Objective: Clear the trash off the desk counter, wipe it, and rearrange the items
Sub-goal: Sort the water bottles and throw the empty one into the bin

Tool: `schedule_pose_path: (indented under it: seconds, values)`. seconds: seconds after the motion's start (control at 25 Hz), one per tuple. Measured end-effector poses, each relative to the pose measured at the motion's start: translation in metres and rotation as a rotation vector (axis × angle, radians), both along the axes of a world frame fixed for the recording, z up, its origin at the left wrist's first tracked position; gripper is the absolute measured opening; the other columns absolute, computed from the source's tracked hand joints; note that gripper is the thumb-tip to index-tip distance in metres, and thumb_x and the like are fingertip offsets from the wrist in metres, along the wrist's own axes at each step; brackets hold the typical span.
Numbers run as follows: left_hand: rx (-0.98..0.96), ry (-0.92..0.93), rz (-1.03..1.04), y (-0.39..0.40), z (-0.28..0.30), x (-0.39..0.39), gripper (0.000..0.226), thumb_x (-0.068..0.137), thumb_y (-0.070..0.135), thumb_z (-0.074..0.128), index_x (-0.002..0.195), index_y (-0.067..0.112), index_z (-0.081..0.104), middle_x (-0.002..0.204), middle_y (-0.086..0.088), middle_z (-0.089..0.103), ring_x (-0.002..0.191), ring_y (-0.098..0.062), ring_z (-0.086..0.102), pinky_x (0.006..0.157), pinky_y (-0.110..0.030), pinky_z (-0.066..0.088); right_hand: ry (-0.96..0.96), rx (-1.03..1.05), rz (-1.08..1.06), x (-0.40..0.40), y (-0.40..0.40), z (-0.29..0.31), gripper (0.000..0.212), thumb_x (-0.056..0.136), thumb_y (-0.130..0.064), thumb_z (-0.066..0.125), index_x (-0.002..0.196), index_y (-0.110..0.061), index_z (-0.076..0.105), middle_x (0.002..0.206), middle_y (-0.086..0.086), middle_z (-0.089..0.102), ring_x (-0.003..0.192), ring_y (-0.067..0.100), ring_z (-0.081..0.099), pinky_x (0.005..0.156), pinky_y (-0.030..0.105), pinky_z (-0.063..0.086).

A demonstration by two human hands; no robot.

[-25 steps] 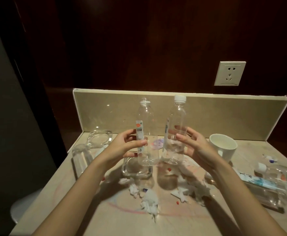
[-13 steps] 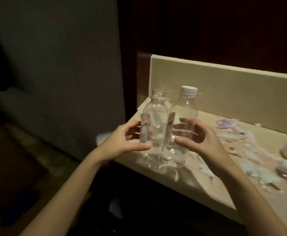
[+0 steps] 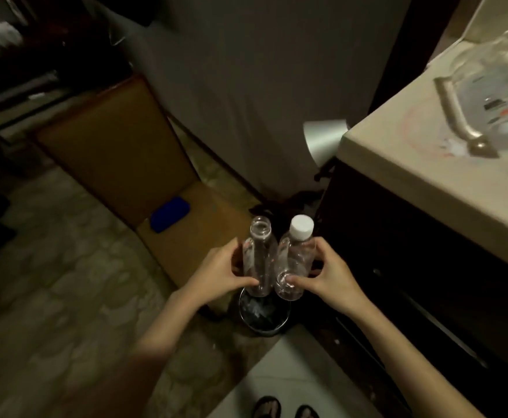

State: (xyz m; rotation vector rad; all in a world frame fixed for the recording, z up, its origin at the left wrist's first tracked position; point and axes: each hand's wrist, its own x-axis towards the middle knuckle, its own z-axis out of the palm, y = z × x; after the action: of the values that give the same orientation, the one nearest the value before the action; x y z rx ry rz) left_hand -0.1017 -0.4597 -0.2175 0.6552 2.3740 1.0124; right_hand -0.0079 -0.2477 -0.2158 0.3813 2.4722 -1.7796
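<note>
Both bottles have been carried off the counter (image 3: 397,164), uncapped bottle (image 3: 258,260) gripped by left hand (image 3: 222,273), capped bottle (image 3: 295,260) by right hand (image 3: 331,276), above bin (image 3: 265,315).

A tan upholstered chair (image 3: 117,149) stands on the patterned stone floor (image 3: 50,297), with a flat blue object (image 3: 170,214) lying at the back edge of its seat. A pair of dark sandals (image 3: 284,408) shows at the bottom edge.

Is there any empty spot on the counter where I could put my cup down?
Yes. The near corner of the counter is bare, between its front edge and the clear plastic clutter farther back. That back part is crowded and blurred. Both hands hold bottles over the bin, off the counter.
</note>
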Motion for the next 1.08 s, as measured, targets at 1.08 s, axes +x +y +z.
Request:
schedule_pose_path:
  seconds: [1.08]
  values:
    - [-0.429,0.228,-0.469,0.097,0.078,-0.092,0.041,0.073,0.033,0.079,0.110,0.028,0.060,0.095,0.014,0.060,0.092,-0.009,0.061,0.082,-0.029,0.052,-0.144,0.708,0.162,-0.051,0.030,0.067,0.045,0.080,-0.032,0.067,0.121,-0.023,0.052,0.121,-0.003,0.055,0.111,0.019,0.056,0.090,0.035,0.049]
